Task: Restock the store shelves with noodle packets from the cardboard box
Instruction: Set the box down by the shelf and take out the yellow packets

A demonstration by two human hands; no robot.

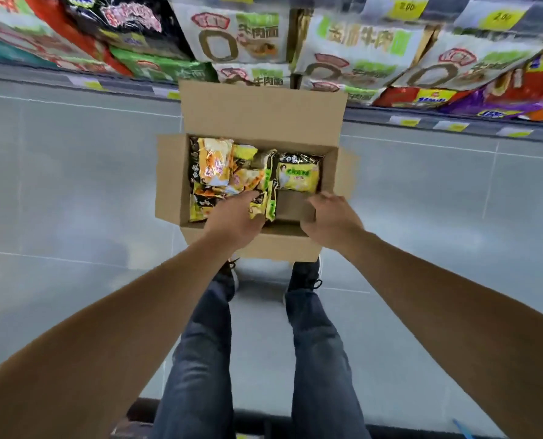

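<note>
A person stands on a grey tiled floor (74, 172) and looks down at a cardboard box (169, 179) by their feet. The box is open, with its flaps folded out. The far flap stands up toward the shelves (422, 117).

Noodle packets (214, 167) lie in a loose pile in the left half of the box. They are yellow, orange and black. One yellow packet (298, 175) lies flat by itself in the far right corner of the box. The near right corner shows bare cardboard.

The left hand (235, 220) reaches in over the near edge of the box. Its fingers lie on the pile, and its thumb touches a thin yellow-green packet (271, 198) that stands on its edge near the middle. It is too blurry to tell if the hand has a hold on any packet.

The right hand (330, 220) is over the near right corner of the box. Its fingers are bent down toward the inside. It is hard to tell if it holds the box wall or nothing at all.

The shelves run along the top and are packed with big noodle bags (238, 36) in white, green, red and purple. Small yellow price tags (406, 7) sit on the shelf edges.

The person wears blue jeans (207, 359) and dark shoes (305, 275).
</note>
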